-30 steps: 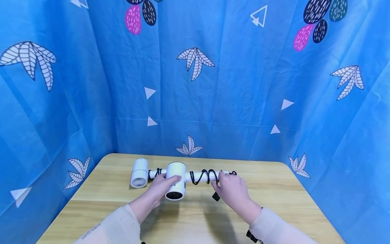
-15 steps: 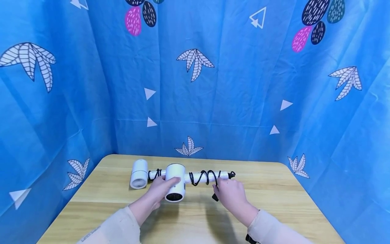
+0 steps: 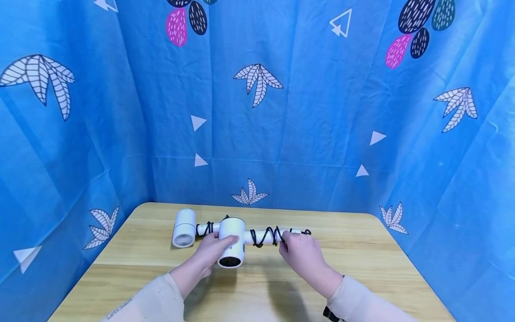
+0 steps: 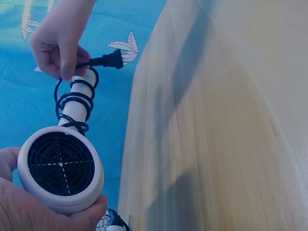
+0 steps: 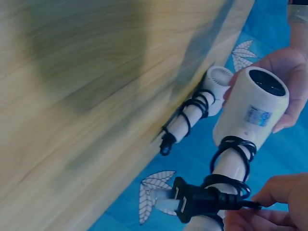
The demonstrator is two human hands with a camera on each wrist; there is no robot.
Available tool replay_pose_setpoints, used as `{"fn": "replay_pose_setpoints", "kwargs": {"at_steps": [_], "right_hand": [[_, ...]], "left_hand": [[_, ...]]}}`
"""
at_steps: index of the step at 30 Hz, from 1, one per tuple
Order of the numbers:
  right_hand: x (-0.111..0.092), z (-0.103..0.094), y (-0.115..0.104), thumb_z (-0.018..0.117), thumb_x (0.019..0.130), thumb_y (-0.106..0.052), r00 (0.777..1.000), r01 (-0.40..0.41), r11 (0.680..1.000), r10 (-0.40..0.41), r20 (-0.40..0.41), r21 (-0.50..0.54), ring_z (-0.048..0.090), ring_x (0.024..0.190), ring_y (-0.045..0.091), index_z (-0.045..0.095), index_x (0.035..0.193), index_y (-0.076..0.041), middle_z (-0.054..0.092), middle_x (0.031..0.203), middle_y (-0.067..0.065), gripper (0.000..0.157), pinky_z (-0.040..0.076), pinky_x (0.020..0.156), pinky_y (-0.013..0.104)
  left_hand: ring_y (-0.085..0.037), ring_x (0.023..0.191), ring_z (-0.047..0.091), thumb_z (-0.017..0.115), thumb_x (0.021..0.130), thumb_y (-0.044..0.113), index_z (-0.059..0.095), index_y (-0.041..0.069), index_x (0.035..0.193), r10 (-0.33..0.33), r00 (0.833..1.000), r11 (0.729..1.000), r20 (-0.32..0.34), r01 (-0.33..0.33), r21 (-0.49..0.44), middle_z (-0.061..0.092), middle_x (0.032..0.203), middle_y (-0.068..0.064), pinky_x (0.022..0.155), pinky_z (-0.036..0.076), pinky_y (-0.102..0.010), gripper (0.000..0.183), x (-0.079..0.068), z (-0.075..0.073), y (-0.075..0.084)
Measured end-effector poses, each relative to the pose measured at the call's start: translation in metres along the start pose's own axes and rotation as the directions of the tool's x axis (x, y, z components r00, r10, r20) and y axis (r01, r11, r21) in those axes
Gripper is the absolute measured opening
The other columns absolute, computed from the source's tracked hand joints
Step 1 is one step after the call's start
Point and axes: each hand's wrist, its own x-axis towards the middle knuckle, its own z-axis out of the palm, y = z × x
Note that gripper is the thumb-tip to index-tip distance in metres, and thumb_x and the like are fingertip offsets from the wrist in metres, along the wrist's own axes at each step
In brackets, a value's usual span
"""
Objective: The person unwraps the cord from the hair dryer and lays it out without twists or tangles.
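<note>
My left hand (image 3: 209,251) grips the barrel of a white hair dryer (image 3: 232,228), held above the table with its handle pointing right. A black power cord (image 4: 77,98) winds in loose loops around that handle. Near the handle's far end, my right hand (image 3: 304,254) pinches the cord just behind its two-pin plug (image 5: 195,199). The plug sticks out from the fingers in both wrist views; in the head view the hand hides it. The dryer's dark round grille (image 4: 61,163) shows in the left wrist view.
A second white hair dryer (image 3: 184,228) lies on the wooden table (image 3: 346,277) behind the held one, its own cord wound around its handle (image 5: 192,115). A blue patterned curtain (image 3: 257,134) encloses the table's back and sides.
The right hand has shifted slightly left and down. The plug, which hung below the hand in the head view, is now hidden there. The left hand keeps its grip on the hair dryer.
</note>
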Motion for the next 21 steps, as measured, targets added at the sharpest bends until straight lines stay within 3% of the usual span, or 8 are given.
{"fn": "replay_pose_setpoints", "kwargs": {"at_steps": [8,11,15,21], "right_hand": [[0.011,-0.016,-0.009,0.079,0.079,-0.004,0.995,0.009,1.0,-0.011,0.095,0.021,0.056,0.056,0.015,0.061,0.075,-0.008,0.055,0.067,-0.002,0.019,0.049,0.047,0.029],[0.017,-0.022,-0.012,0.076,0.078,0.007,0.99,0.025,1.0,-0.026,0.135,0.004,0.056,0.062,0.017,0.065,0.082,-0.004,0.054,0.071,0.002,0.016,0.052,0.051,0.029],[0.025,-0.03,-0.014,0.069,0.075,0.019,0.981,0.057,0.998,-0.052,0.184,-0.018,0.05,0.067,0.018,0.066,0.09,-0.001,0.05,0.076,0.004,0.025,0.049,0.055,0.029],[0.039,-0.037,-0.011,0.07,0.076,0.018,0.97,0.14,0.989,-0.128,0.205,-0.046,0.048,0.07,0.017,0.065,0.092,-0.001,0.051,0.078,0.005,0.025,0.047,0.06,0.03]], "left_hand": [[-0.027,0.1,0.066,0.076,0.085,0.043,0.034,-0.008,0.145,-0.012,1.0,1.0,-0.002,0.012,-0.026,0.059,0.123,-0.022,0.091,0.053,-0.045,0.089,-0.003,-0.003,-0.002],[-0.027,0.099,0.066,0.077,0.085,0.041,0.032,-0.008,0.146,-0.016,1.0,0.999,0.012,0.016,-0.047,0.059,0.124,-0.022,0.091,0.054,-0.045,0.091,-0.005,-0.003,-0.004],[-0.026,0.097,0.067,0.077,0.085,0.042,0.032,-0.008,0.147,-0.014,1.0,0.998,0.019,0.015,-0.056,0.06,0.123,-0.021,0.089,0.055,-0.043,0.091,-0.006,-0.004,-0.004],[-0.026,0.096,0.067,0.076,0.086,0.041,0.031,-0.009,0.146,-0.009,1.0,0.997,0.02,0.01,-0.077,0.058,0.124,-0.023,0.086,0.056,-0.043,0.09,-0.006,-0.006,-0.001]]}}
